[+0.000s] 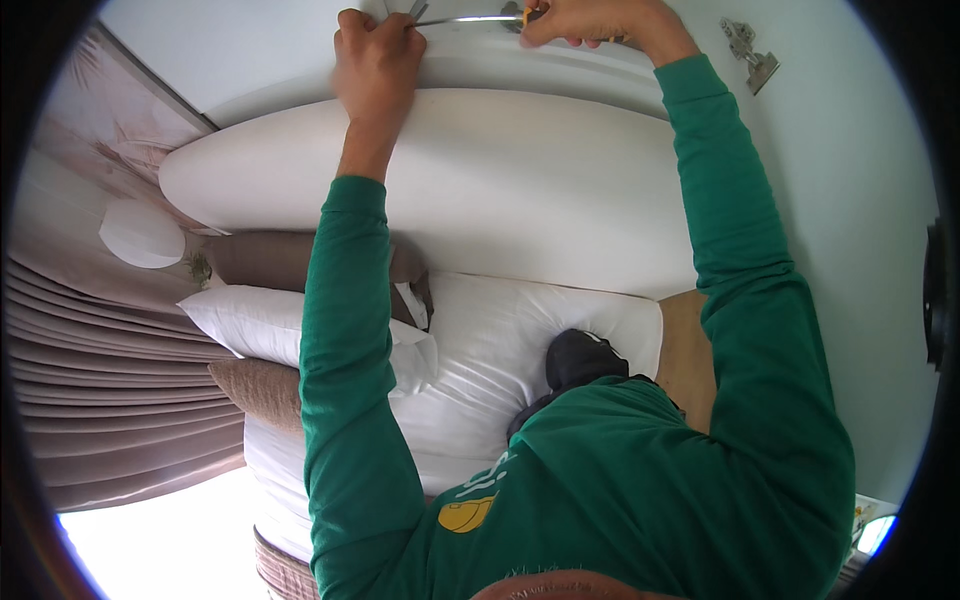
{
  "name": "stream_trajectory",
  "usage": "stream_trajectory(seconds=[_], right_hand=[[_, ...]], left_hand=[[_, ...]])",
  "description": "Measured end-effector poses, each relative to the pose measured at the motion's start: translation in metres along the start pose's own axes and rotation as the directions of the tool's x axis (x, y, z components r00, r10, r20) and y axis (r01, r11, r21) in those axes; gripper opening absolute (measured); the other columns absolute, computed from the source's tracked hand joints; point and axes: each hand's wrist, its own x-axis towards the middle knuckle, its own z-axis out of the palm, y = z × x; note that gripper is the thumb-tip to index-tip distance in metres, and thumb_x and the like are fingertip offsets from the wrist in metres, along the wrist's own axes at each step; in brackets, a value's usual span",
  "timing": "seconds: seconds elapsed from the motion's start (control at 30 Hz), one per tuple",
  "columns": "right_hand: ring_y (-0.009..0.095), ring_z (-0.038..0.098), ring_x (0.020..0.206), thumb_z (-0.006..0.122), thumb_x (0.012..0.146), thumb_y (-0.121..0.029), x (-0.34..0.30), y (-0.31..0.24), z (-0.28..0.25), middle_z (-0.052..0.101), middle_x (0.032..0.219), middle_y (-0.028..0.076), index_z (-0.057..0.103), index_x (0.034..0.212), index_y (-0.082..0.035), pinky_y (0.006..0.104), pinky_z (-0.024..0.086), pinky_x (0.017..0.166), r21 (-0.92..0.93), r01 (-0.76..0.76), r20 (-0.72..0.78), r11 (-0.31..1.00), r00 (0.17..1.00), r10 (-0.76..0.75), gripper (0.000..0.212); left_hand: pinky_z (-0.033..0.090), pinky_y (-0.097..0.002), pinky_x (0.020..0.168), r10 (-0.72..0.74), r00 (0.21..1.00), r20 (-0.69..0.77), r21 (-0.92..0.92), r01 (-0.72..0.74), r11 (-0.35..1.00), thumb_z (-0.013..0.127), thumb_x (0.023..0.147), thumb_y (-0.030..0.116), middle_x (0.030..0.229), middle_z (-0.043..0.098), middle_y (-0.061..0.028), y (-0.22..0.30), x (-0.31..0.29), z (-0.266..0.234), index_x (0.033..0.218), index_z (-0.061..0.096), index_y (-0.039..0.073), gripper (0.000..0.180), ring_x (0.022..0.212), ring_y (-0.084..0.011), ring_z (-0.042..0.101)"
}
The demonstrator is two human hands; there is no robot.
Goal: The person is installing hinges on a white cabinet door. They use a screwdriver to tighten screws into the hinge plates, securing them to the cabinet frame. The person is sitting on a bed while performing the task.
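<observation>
At the top of the view, my right hand (610,20) is closed around the yellow-and-black handle of a screwdriver (470,19). Its long metal shaft points left and ends at the fingertips of my left hand (378,75). That hand is closed against a white panel (260,50); what its fingers pinch at the tip is hidden. A small metal piece (419,9) sticks out just beside these fingers. Right of my right wrist, a metal cabinet hinge (750,58) is fixed to a pale side panel (850,180).
Below my raised arms is a cream padded headboard (540,180), then a bed with a white sheet (480,320), pillows (255,320) and a brown cushion (255,388). My dark-clad leg (582,360) is over the bed. A white lamp (142,234) and grey-brown curtains (110,390) are left.
</observation>
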Motion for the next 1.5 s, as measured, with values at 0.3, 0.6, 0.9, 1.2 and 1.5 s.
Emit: stream_trajectory(seconds=[0.3, 0.6, 0.9, 1.2, 1.5], right_hand=[[0.036, 0.068, 0.09, 0.067, 0.09, -0.019, 0.005, 0.037, 0.039, 0.072, 0.101, 0.019, 0.07, 0.101, -0.001, 0.0443, 0.053, 0.082, -0.392, 0.139, -0.347, 0.909, 0.893, -0.286, 0.021], [0.039, 0.066, 0.099, 0.063, 0.092, -0.016, -0.01, 0.027, 0.022, 0.069, 0.103, 0.02, 0.068, 0.105, 0.0, 0.0454, 0.052, 0.089, -0.273, 0.109, -0.219, 0.956, 0.961, -0.172, 0.021], [0.038, 0.067, 0.096, 0.063, 0.092, -0.02, 0.011, 0.032, 0.041, 0.071, 0.099, 0.018, 0.069, 0.104, -0.002, 0.0454, 0.053, 0.084, -0.294, 0.125, -0.29, 0.947, 0.933, -0.213, 0.022], [0.036, 0.068, 0.087, 0.068, 0.089, -0.023, -0.009, 0.045, 0.023, 0.072, 0.093, 0.02, 0.07, 0.095, -0.002, 0.0445, 0.053, 0.078, -0.222, 0.243, -0.3, 0.944, 0.905, -0.303, 0.022], [0.036, 0.068, 0.088, 0.071, 0.086, -0.018, -0.01, 0.009, 0.0, 0.07, 0.094, 0.021, 0.068, 0.095, 0.0, 0.0445, 0.052, 0.078, 0.003, -0.193, 0.016, 0.981, 0.981, 0.193, 0.02]], left_hand=[[0.057, -0.0393, 0.063, 0.033, 0.999, -0.028, -0.026, -0.034, 0.999, 0.077, 0.083, 0.03, 0.1, 0.05, -0.0025, -0.009, 0.0, 0.008, 0.096, 0.08, 0.026, 0.013, 0.09, -0.0209, 0.06], [0.058, -0.0411, 0.066, 0.043, 0.999, -0.004, -0.031, -0.043, 0.999, 0.078, 0.083, 0.032, 0.103, 0.052, -0.0042, -0.004, 0.001, 0.008, 0.098, 0.081, 0.029, 0.016, 0.087, -0.0228, 0.064], [0.056, -0.0369, 0.063, 0.077, 0.996, -0.039, 0.067, -0.074, 0.995, 0.079, 0.082, 0.033, 0.1, 0.049, -0.0057, -0.025, -0.007, 0.0, 0.099, 0.082, 0.027, 0.018, 0.079, -0.0207, 0.061], [0.057, -0.0376, 0.064, 0.113, 0.993, -0.04, 0.063, -0.11, 0.992, 0.078, 0.084, 0.034, 0.101, 0.05, -0.0076, -0.016, -0.002, 0.003, 0.101, 0.083, 0.026, 0.019, 0.08, -0.0215, 0.061], [0.057, -0.0396, 0.066, 0.095, 0.995, -0.027, -0.012, -0.095, 0.995, 0.078, 0.082, 0.032, 0.101, 0.051, -0.0068, 0.001, -0.001, 0.002, 0.098, 0.082, 0.026, 0.017, 0.084, -0.0228, 0.062]])
